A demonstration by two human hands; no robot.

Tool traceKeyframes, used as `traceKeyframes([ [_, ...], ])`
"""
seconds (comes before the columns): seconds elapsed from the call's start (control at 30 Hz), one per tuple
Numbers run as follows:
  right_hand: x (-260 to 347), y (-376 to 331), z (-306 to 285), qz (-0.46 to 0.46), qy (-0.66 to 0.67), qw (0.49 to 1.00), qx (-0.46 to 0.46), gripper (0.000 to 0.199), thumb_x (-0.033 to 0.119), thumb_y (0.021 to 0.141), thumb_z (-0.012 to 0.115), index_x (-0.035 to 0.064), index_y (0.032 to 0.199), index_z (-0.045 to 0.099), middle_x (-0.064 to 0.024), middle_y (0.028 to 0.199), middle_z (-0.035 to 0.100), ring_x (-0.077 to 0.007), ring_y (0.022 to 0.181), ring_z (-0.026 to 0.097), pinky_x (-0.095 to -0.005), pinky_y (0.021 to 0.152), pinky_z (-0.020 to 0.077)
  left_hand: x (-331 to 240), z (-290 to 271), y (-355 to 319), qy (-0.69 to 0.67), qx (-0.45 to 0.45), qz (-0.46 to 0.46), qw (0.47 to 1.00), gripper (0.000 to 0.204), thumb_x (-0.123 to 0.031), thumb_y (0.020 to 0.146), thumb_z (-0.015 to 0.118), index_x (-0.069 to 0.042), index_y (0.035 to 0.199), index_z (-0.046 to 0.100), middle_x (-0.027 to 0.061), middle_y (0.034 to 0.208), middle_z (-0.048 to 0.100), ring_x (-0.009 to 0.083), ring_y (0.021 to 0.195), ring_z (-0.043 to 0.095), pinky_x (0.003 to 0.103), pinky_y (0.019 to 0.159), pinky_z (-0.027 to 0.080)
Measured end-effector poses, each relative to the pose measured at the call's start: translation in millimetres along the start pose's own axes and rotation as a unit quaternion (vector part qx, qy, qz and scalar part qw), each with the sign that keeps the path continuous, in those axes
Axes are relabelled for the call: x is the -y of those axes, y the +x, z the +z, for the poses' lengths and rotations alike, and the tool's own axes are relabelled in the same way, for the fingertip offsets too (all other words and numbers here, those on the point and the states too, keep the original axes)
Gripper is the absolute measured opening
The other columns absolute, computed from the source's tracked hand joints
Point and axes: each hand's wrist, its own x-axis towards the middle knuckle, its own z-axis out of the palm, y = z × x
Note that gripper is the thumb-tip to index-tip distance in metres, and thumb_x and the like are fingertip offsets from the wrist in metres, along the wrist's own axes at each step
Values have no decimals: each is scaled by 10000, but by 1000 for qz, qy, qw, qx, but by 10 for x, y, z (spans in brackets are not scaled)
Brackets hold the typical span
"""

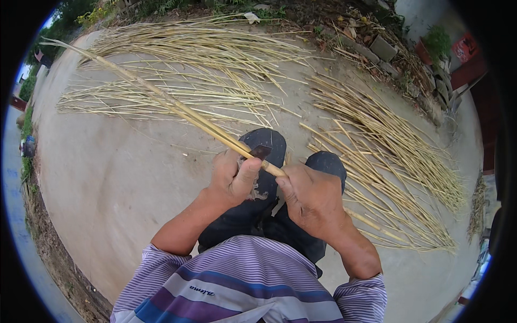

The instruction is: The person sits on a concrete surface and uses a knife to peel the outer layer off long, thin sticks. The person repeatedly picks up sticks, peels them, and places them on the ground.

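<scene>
A long yellow stalk [183, 110] runs slantwise in front of me, its thin far tip reaching up to the upper left. My right hand [314, 200] is closed around it over my right knee. A thick stalk piece [371, 222] shows past my right wrist; whether it is the same stalk is hidden. Closed beside the stalk, my left hand [230, 175] has its thumb up against it. A short dark blade [261, 152] juts from the left hand and lies against the stalk. Its handle is hidden, and greyish ragged material [258, 192] hangs under the fingers.
Loose bundles of long dry stalks [194, 48] are spread over the concrete ground [107, 161] ahead and to the left. Another spread of stalks [388, 145] lies on the right. Bricks and debris [377, 51] line the far right edge. My dark-trousered knees [264, 141] are under my hands.
</scene>
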Motion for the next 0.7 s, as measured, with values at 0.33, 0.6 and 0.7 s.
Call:
traceKeyframes([
  [0.33,80,-22,34,2,1,1000,14,152,156,901,641,49,844,551,-119,685,563,-304,581,589,-398,494,449,160,31,-113,-115,25,-2,993,440,-413,986,542,7,867,605,54,596,525,163,511,503,318,495,400],
  [0.6,24,83,70,27,5,998,48,161,167,903,649,48,849,556,-124,694,584,-318,575,590,-397,500,454,160,-250,22,38,28,-15,999,498,-468,969,562,2,807,581,53,566,528,133,514,498,317,493,403],
  [0.7,14,-87,-27,40,21,998,39,160,175,905,651,46,859,569,-127,698,594,-315,575,599,-396,504,461,257,-480,0,-64,-100,-63,991,519,-482,961,568,0,769,582,32,547,523,126,502,485,304,492,405],
])
